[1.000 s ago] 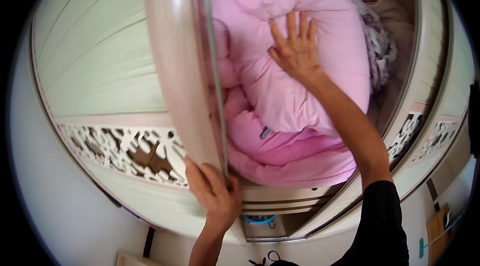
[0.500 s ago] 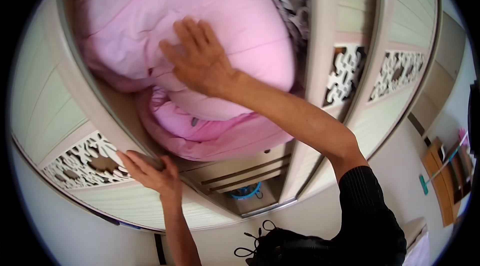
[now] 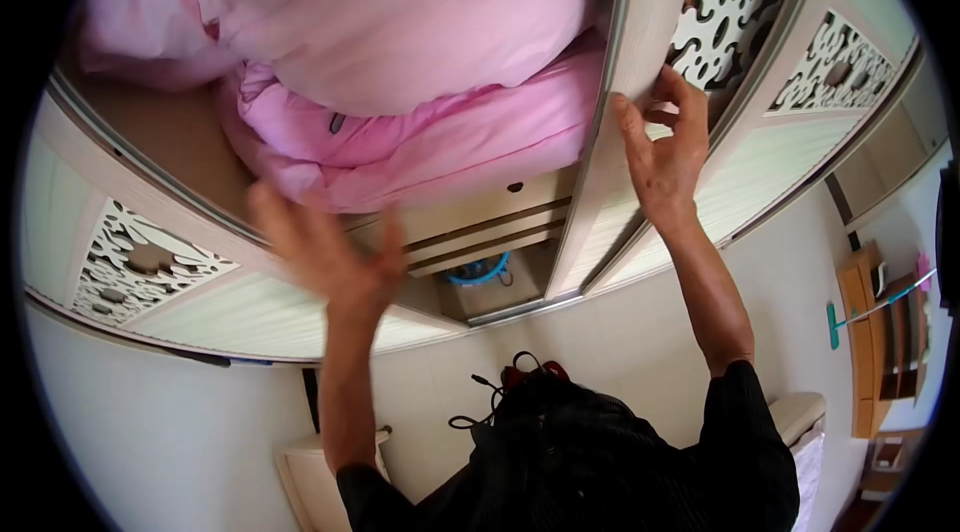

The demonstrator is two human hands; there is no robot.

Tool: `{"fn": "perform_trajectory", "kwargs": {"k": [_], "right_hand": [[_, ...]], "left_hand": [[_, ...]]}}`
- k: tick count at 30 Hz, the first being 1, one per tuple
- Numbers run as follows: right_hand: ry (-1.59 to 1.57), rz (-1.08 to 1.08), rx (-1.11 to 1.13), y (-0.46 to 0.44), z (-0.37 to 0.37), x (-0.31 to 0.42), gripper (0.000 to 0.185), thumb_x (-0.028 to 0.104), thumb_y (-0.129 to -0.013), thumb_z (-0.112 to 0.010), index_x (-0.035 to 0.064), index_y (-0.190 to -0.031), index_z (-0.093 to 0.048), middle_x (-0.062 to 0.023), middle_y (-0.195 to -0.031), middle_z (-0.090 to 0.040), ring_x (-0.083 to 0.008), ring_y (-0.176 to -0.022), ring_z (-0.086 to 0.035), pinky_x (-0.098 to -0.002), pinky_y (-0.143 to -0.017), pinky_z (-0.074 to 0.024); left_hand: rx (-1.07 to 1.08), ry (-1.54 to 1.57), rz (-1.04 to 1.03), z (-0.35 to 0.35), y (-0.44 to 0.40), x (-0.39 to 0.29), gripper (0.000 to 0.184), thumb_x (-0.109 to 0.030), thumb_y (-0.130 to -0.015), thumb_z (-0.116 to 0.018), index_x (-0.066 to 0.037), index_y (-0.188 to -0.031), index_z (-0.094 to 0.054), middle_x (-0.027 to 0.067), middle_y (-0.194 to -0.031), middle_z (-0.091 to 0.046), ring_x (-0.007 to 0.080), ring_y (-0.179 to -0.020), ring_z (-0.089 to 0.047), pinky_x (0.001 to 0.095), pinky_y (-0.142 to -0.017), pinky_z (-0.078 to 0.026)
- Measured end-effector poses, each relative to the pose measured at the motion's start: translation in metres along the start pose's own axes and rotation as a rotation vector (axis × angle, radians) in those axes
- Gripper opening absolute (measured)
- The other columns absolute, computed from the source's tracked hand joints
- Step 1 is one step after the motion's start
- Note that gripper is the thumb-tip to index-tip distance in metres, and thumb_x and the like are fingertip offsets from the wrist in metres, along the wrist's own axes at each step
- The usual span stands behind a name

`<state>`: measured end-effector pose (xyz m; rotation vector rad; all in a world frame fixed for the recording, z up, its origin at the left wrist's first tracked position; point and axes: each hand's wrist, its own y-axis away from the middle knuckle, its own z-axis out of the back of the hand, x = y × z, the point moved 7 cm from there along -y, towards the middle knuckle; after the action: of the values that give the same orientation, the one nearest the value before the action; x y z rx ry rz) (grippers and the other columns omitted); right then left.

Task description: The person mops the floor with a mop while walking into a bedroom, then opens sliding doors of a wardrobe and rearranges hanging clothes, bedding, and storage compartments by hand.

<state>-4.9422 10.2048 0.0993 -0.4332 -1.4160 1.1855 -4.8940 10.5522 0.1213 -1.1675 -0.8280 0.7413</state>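
Folded pink bedding [image 3: 430, 22], probably quilts, fills the open wardrobe compartment in a soft stack. My right hand [image 3: 672, 157] is at the upright frame of the right sliding door [image 3: 590, 262], its thumb on the near edge and its curled fingers by the cut-out panel. Blurred by motion, my left hand [image 3: 330, 252] is held with fingers and thumb apart in front of the left sliding door's [image 3: 170, 177] edge, below the bedding. Whether it touches that door I cannot tell. Nothing shows in it.
Drawer fronts [image 3: 480, 217] lie beneath the bedding, with a blue basket [image 3: 478, 270] lower down. White fretwork panels [image 3: 730, 17] decorate the doors. On the right are a wooden shelf unit [image 3: 860, 332] and a green-headed mop [image 3: 832, 326].
My right hand has left the pink bedding and moved right to the door frame. My left hand has come off the left door edge and shifted up slightly. The view has shifted too.
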Motion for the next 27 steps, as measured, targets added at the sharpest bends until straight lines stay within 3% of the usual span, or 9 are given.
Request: {"fn": "perform_trajectory", "kwargs": {"k": [3, 9, 11, 14, 17, 18, 19, 21, 27], "right_hand": [[-0.011, -0.041, -0.016, -0.002, -0.001, 0.002, 0.049, 0.013, -0.079, -0.076, -0.0032, -0.121, -0.054, -0.0142, -0.102, -0.055, -0.0226, -0.088, -0.057, -0.0334, -0.074, -0.0508], [-0.037, -0.114, 0.039, -0.006, -0.008, -0.001, 0.053, 0.018, -0.078, -0.080, -0.0046, -0.119, -0.055, -0.0118, -0.099, -0.055, -0.0193, -0.087, -0.059, -0.0301, -0.070, -0.0534], [0.002, -0.075, 0.032, -0.006, -0.007, -0.001, 0.050, 0.017, -0.079, -0.080, -0.0049, -0.117, -0.056, -0.0117, -0.098, -0.055, -0.0197, -0.086, -0.059, -0.0296, -0.068, -0.0535], [0.017, -0.043, 0.058, -0.005, -0.004, -0.001, 0.050, 0.017, -0.078, -0.080, -0.0044, -0.116, -0.057, -0.0117, -0.098, -0.055, -0.0192, -0.083, -0.060, -0.0294, -0.067, -0.0537], [-0.020, -0.016, 0.067, -0.005, -0.009, 0.000, 0.048, 0.016, -0.078, -0.081, -0.0042, -0.115, -0.058, -0.0113, -0.099, -0.056, -0.0183, -0.080, -0.060, -0.0290, -0.067, -0.0536], [-0.019, -0.010, 0.058, -0.007, -0.009, 0.002, 0.047, 0.016, -0.078, -0.081, -0.0039, -0.114, -0.058, -0.0110, -0.099, -0.056, -0.0180, -0.079, -0.060, -0.0288, -0.066, -0.0533], [-0.022, -0.008, 0.041, -0.008, -0.010, 0.004, 0.047, 0.016, -0.077, -0.081, -0.0036, -0.114, -0.059, -0.0108, -0.099, -0.057, -0.0177, -0.079, -0.060, -0.0285, -0.066, -0.0531], [-0.061, 0.014, 0.044, -0.010, -0.005, 0.007, 0.046, 0.013, -0.076, -0.081, -0.0029, -0.113, -0.059, -0.0108, -0.099, -0.057, -0.0178, -0.078, -0.060, -0.0282, -0.066, -0.0528], [-0.164, 0.145, 0.124, 0.009, -0.047, 0.050, 0.047, 0.001, -0.071, -0.080, -0.0065, -0.112, -0.059, -0.0135, -0.093, -0.057, -0.0206, -0.074, -0.058, -0.0297, -0.064, -0.0505]], "left_hand": [[0.088, 0.129, -0.102, -0.052, 0.018, -0.048, 0.082, -0.044, -0.085, -0.067, 0.000, -0.145, -0.033, 0.0353, -0.148, -0.024, 0.0480, -0.137, -0.029, 0.0581, -0.107, -0.028], [-0.225, 0.026, -0.166, -0.039, -0.111, 0.005, 0.096, -0.051, -0.077, -0.074, 0.003, -0.145, -0.031, 0.0363, -0.146, -0.027, 0.0507, -0.133, -0.033, 0.0580, -0.107, -0.030], [0.094, 0.310, -0.132, -0.075, -0.145, 0.022, 0.101, -0.052, -0.072, -0.077, 0.002, -0.144, -0.032, 0.0386, -0.145, -0.025, 0.0526, -0.133, -0.030, 0.0538, -0.108, -0.031], [0.115, 0.190, -0.098, -0.128, -0.129, 0.009, 0.101, -0.050, -0.070, -0.079, 0.001, -0.144, -0.033, 0.0356, -0.144, -0.031, 0.0498, -0.134, -0.031, 0.0504, -0.109, -0.031], [0.201, 0.133, -0.032, -0.149, -0.147, -0.001, 0.110, -0.054, -0.069, -0.078, 0.002, -0.147, -0.024, 0.0354, -0.146, -0.025, 0.0500, -0.135, -0.027, 0.0505, -0.110, -0.030], [0.086, 0.040, -0.092, -0.142, -0.151, -0.017, 0.088, -0.041, -0.077, -0.078, 0.003, -0.141, -0.038, 0.0331, -0.137, -0.043, 0.0439, -0.127, -0.045, 0.0453, -0.102, -0.042], [0.096, 0.024, -0.089, -0.143, -0.154, -0.019, 0.088, -0.041, -0.077, -0.078, 0.003, -0.141, -0.038, 0.0331, -0.137, -0.043, 0.0439, -0.127, -0.045, 0.0453, -0.102, -0.042], [0.221, 0.154, -0.045, -0.150, -0.159, -0.028, 0.106, -0.043, -0.074, -0.077, 0.003, -0.149, -0.017, 0.0375, -0.147, -0.022, 0.0492, -0.137, -0.026, 0.0509, -0.112, -0.027], [0.195, 0.131, -0.097, -0.149, -0.155, -0.025, 0.105, -0.041, -0.072, -0.079, 0.005, -0.147, -0.021, 0.0394, -0.142, -0.029, 0.0497, -0.135, -0.028, 0.0489, -0.111, -0.029]]}}
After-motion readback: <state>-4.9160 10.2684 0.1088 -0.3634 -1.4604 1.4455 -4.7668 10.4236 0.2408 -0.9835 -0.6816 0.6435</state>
